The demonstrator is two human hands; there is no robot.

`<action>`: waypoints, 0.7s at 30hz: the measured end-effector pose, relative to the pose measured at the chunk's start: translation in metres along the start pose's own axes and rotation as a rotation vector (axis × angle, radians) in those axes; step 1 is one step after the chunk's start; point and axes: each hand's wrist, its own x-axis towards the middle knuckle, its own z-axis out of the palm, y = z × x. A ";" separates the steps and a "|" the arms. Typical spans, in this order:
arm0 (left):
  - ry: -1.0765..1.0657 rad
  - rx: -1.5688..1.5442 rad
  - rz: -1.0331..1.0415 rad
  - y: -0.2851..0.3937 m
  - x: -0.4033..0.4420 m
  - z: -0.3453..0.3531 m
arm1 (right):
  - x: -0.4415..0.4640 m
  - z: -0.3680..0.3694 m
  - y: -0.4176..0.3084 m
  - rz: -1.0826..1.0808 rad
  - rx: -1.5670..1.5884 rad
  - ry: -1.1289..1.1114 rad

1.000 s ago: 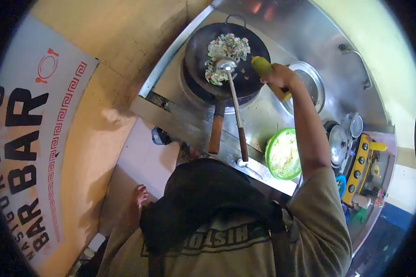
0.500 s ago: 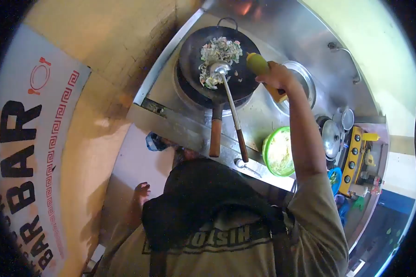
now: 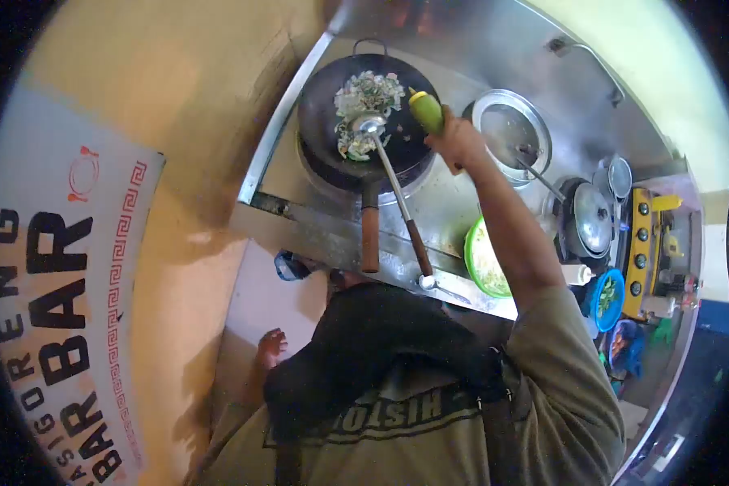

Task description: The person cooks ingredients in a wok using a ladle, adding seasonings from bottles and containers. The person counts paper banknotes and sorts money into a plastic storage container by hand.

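My right hand [image 3: 459,144] is closed round a green squeeze bottle [image 3: 426,113] with a yellow tip. The bottle is tilted, its tip over the right side of a dark wok [image 3: 320,109]. In the wok lies a pale chopped mixture [image 3: 370,93], apparently onion with other bits. A metal ladle [image 3: 393,174] rests with its bowl in this food, and its wooden handle end sticks out past the near rim, beside the wok's own wooden handle [image 3: 370,239]. Low at my side hangs my left hand [image 3: 273,347], fingers loosely bent and apart, touching nothing.
Right of the wok sits a round metal pan [image 3: 547,134]. Nearer me are a green-rimmed bowl [image 3: 474,251] of shredded food and a small spoon [image 3: 429,283]. Farther right stand a lidded pot [image 3: 593,217], a blue basket [image 3: 611,300] and a yellow stove [image 3: 641,259]. A printed banner [image 3: 65,267] hangs left.
The whole view has shifted and turned slightly, showing more of the counter's right side. My right hand still holds the bottle over the wok's right side; the ladle stays in the food.
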 end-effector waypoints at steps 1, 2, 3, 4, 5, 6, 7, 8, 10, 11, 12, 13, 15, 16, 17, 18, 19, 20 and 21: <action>0.152 0.274 0.098 0.024 -0.006 0.017 | -0.012 0.005 0.005 0.014 0.044 0.084; 0.192 0.169 0.059 0.024 -0.008 0.022 | -0.026 0.004 0.010 -0.018 0.123 0.161; 0.144 -0.099 -0.010 0.004 -0.003 0.018 | -0.042 0.003 0.017 -0.044 0.200 0.236; 0.049 -0.478 -0.094 -0.018 0.006 0.009 | -0.057 0.000 0.026 -0.072 0.326 0.319; -0.105 -0.911 -0.211 -0.035 0.017 0.002 | -0.070 -0.001 0.044 -0.163 0.458 0.431; 0.001 -0.652 -0.185 -0.018 0.011 0.015 | -0.080 0.004 0.064 -0.185 0.546 0.537; 0.071 -0.326 -0.155 0.011 0.013 0.034 | -0.097 0.002 0.086 -0.194 0.687 0.646; 0.091 -0.131 -0.143 0.030 0.021 0.053 | -0.121 -0.012 0.108 -0.169 0.880 0.665; 0.094 0.126 -0.156 0.068 0.033 0.099 | -0.191 -0.056 0.163 -0.044 0.989 0.791; 0.082 0.201 -0.172 0.084 0.040 0.124 | -0.216 -0.065 0.198 -0.076 1.023 0.911; 0.069 0.268 -0.180 0.097 0.047 0.153 | -0.243 -0.075 0.248 0.075 0.948 0.939; 0.064 0.328 -0.185 0.109 0.047 0.179 | -0.270 -0.087 0.296 0.215 0.886 0.952; 0.029 0.445 -0.184 0.136 0.049 0.241 | -0.309 -0.094 0.409 0.229 1.056 1.173; 0.021 0.500 -0.186 0.146 0.041 0.270 | -0.324 -0.092 0.480 0.256 0.995 1.248; 0.008 0.554 -0.183 0.158 0.034 0.294 | -0.345 -0.103 0.524 0.331 0.987 1.288; -0.011 0.606 -0.176 0.171 0.027 0.316 | -0.363 -0.109 0.563 0.379 0.869 1.418; -0.022 0.652 -0.171 0.183 0.018 0.339 | -0.377 -0.103 0.616 0.453 0.749 1.453; -0.032 0.692 -0.169 0.196 0.009 0.359 | -0.388 -0.097 0.665 0.619 0.562 1.436; -0.032 0.725 -0.171 0.210 -0.003 0.377 | -0.394 -0.077 0.738 0.661 0.378 1.429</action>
